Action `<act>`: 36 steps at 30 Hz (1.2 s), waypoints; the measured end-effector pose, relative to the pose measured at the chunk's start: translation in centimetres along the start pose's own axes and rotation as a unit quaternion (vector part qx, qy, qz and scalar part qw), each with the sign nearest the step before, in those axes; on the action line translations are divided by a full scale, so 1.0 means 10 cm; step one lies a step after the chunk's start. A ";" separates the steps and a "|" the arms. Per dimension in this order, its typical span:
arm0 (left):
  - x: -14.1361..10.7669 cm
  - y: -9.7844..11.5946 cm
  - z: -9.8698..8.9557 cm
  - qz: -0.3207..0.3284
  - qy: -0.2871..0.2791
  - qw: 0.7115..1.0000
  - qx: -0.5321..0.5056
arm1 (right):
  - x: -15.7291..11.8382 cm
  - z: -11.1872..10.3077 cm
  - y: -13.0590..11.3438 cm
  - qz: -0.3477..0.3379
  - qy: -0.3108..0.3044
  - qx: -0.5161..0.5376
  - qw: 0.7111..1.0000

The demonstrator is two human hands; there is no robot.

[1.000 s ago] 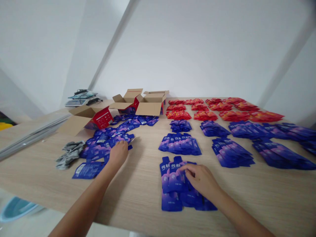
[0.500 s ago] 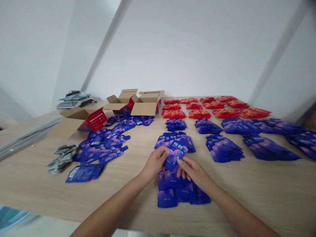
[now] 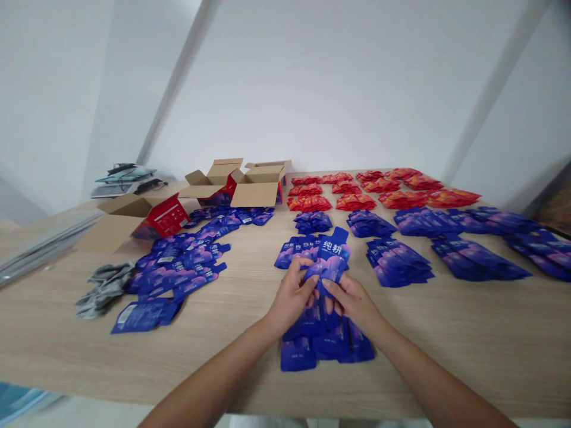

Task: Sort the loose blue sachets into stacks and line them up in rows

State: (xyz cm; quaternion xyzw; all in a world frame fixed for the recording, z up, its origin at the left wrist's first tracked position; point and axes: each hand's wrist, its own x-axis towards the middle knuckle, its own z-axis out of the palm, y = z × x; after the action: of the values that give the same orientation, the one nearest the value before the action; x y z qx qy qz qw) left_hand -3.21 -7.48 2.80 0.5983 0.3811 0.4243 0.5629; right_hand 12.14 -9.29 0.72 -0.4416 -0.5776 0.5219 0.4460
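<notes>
Between my two hands I hold a blue-purple pouch (image 3: 332, 252) with white lettering, its narrow spout-shaped end pointing up and away. My left hand (image 3: 294, 297) is closed on the pouch's left side, thumb on the front. Closed on its lower right is my right hand (image 3: 354, 300), its thumb close to the left one. Directly below lie more blue pouches (image 3: 330, 345) on the table, partly covered by my hands. Just beyond, a fanned row of blue pouches (image 3: 285, 254) is partly hidden behind the held one.
Blue pouches (image 3: 178, 267) lie in a loose heap at left, near grey gloves (image 3: 104, 289) and an open carton (image 3: 165, 219). Two more cartons (image 3: 256, 194) stand behind. Stacks of blue pouches (image 3: 397, 261) and red pouches (image 3: 310, 203) line the right and back of the wooden table (image 3: 446, 351).
The held pouch has turned more upright, spout end up. My left hand has shifted down its side, and both thumbs are now close together on its lower part. The view has shifted slightly.
</notes>
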 end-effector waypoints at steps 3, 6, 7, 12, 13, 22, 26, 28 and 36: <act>-0.04 0.02 -0.02 -0.020 -0.017 0.999 -0.019 | 0.00 -0.01 0.04 -0.008 -0.017 -0.018 1.000; -0.08 0.05 -0.08 -0.052 -0.046 0.997 -0.034 | -0.02 0.00 0.05 0.004 -0.047 -0.031 0.998; -0.09 0.05 -0.10 -0.065 -0.057 0.996 -0.033 | -0.02 0.01 0.04 0.011 -0.061 -0.031 0.998; -0.17 0.05 -0.08 -0.080 -0.057 0.995 0.013 | -0.02 0.09 -0.01 0.035 -0.030 -0.009 0.999; -0.18 0.05 -0.07 -0.076 -0.056 0.995 0.027 | -0.01 0.10 -0.01 0.039 -0.004 0.001 0.999; -0.37 -0.14 -0.53 -0.023 0.042 0.947 0.319 | -0.05 -0.03 0.01 0.112 -0.069 -0.152 0.980; -0.58 -0.24 -0.58 0.014 0.045 0.923 0.381 | -0.11 -0.04 -0.03 0.063 -0.020 -0.389 0.919; -0.66 -0.25 -0.54 0.021 0.043 0.933 0.357 | -0.16 -0.07 -0.07 0.032 0.004 -0.472 0.881; -0.65 0.04 -0.68 -0.237 0.124 0.963 -0.028 | -0.48 -0.28 0.01 0.026 0.093 -0.514 0.852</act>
State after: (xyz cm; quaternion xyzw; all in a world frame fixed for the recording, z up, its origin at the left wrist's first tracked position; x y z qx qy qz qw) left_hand -11.85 -11.19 2.76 0.4178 0.5668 0.3602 0.6119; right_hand 15.91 -13.37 0.52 -0.6692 -0.7077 0.1186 0.1930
